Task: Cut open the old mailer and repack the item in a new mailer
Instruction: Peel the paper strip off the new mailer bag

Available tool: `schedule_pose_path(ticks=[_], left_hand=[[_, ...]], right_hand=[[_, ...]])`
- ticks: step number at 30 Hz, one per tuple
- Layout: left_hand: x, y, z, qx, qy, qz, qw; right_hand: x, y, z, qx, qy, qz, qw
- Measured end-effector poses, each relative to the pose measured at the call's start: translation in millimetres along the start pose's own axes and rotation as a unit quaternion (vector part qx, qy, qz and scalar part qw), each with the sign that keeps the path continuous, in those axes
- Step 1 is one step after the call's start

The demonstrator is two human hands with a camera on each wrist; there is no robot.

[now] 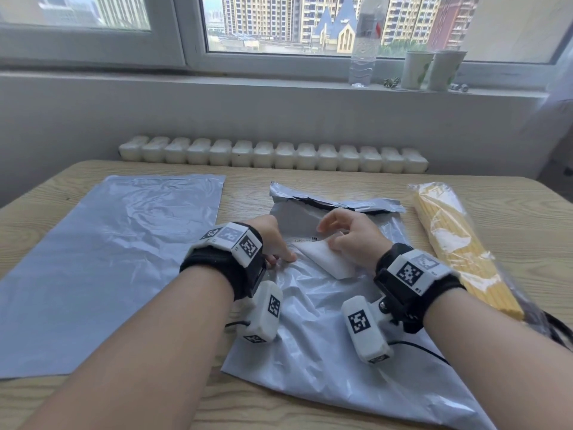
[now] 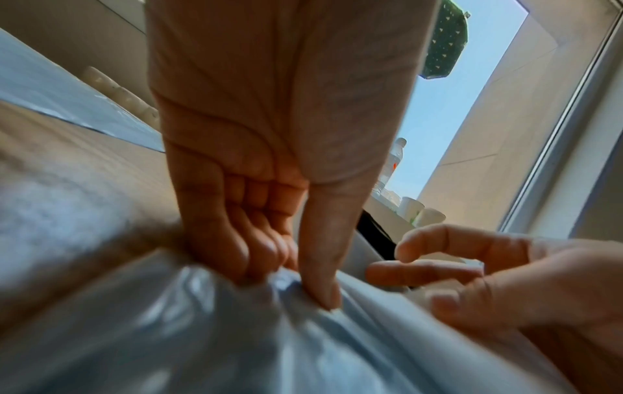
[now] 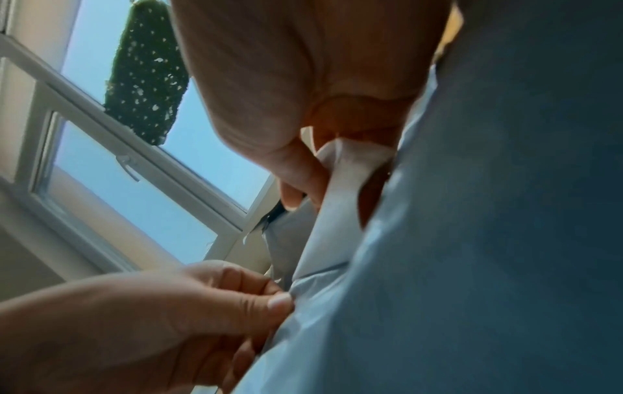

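A: From the head: old mailer gapes open mid-bench; yellow bundle out, new mailer unfilled.

B: Wrists: left hand fingers pinch plastic; right hand fingers pinch the white label. Repacking seems left.

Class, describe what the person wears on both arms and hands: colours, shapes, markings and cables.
Both forearms are bare, with no sleeves or gloves. The left hand and right hand each have a black fabric wrist strap carrying white blocks printed with black square tags. A white camera pod hangs under each wrist, trailing a thin black cable.
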State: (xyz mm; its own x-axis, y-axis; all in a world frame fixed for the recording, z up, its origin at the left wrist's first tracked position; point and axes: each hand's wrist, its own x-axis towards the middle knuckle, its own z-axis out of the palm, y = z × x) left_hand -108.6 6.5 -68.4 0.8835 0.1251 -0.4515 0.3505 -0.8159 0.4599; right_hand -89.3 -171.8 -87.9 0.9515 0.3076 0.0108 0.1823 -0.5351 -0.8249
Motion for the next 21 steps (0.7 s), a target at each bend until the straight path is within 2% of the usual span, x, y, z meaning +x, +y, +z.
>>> schedule_pose_path(ticks=[2,5,15,21], left_hand=[[-1,2,-3,-0.037,-0.028,-0.012,0.999],[-1,4,-3,-0.066,-0.026,-0.022,0.997],[2,7,2,-0.049,0.004,-0.027,0.998],[1,9,3,-0.033,0.015,-0.031,0.999]], right_hand=[[-1,-10,3,-0.028,-0.028,-0.015,0.999],[1,-19,6,-0.052,-0.017,-0.003,0.999],[10,-12,4,-0.059,0.032,-0.005,0.998],[9,-11,4,-0.043,0.029,0.001,0.999]])
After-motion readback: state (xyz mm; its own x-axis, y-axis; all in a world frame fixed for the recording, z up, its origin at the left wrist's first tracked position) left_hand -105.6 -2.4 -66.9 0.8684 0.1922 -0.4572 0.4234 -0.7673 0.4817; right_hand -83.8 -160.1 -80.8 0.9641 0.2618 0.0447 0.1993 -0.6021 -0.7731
